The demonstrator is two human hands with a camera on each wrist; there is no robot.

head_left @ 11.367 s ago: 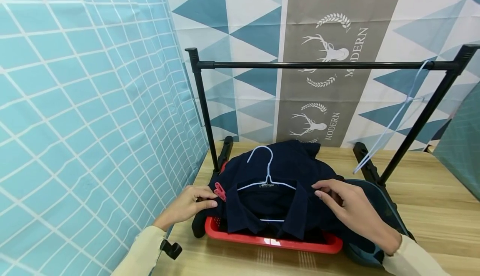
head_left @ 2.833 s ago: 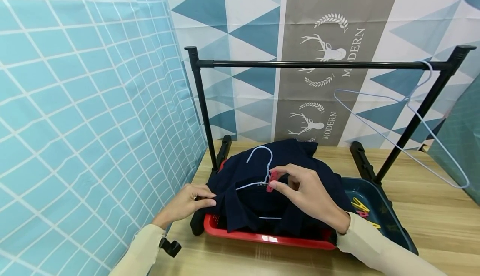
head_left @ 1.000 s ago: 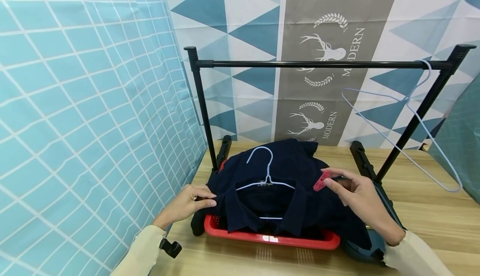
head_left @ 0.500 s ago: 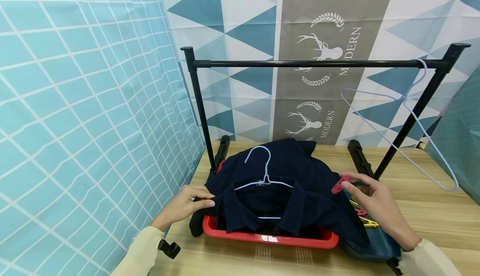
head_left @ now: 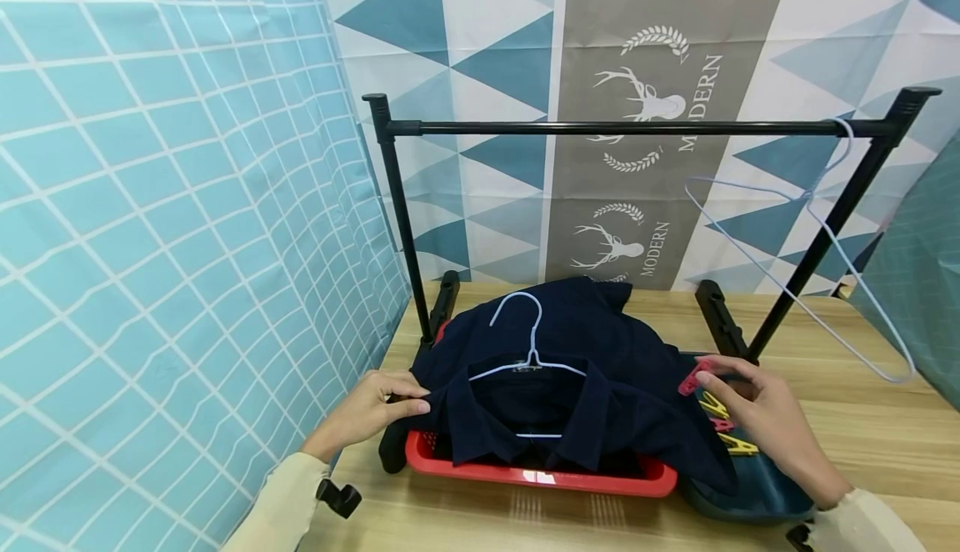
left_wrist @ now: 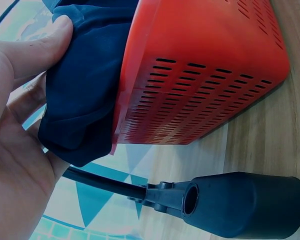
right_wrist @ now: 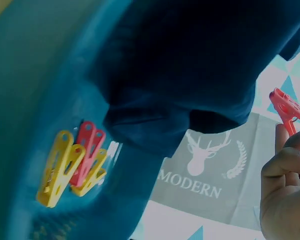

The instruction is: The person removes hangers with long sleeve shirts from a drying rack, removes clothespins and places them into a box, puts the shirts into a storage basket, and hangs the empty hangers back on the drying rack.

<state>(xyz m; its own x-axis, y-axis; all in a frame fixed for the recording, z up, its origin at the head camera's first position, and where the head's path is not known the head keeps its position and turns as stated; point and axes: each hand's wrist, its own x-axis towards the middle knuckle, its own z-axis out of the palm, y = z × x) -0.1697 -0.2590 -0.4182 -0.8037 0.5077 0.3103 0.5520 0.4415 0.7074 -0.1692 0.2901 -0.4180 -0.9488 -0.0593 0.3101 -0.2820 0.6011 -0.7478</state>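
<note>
A navy collared shirt (head_left: pixel 600 327) lies over a red basket (head_left: pixel 540 477), with a pale hanger (head_left: pixel 536 335) inside its neck. My left hand (head_left: pixel 371 410) pinches the shirt's left edge between thumb and fingers; the left wrist view shows that cloth (left_wrist: pixel 85 85) beside the basket's wall (left_wrist: pixel 200 90). To the right of the shirt, my right hand (head_left: pixel 776 419) pinches a red clothespin (head_left: pixel 693 377) above a dark teal tray (head_left: pixel 757 494). Yellow pegs (right_wrist: pixel 55 170) and a red peg (right_wrist: pixel 86 150) lie in the tray, as the right wrist view shows.
A black rack's bar (head_left: pixel 600 128) spans above the basket, and a second pale hanger (head_left: pixel 862 285) hangs at its right end. Black feet (head_left: pixel 720 318) stand on the wooden table (head_left: pixel 885 402). A blue gridded sheet (head_left: pixel 187 202) borders the left.
My right hand has carried the red clothespin from the hanger's neck rightward to over the tray, uncovering the pegs there. My left hand keeps its hold on the shirt.
</note>
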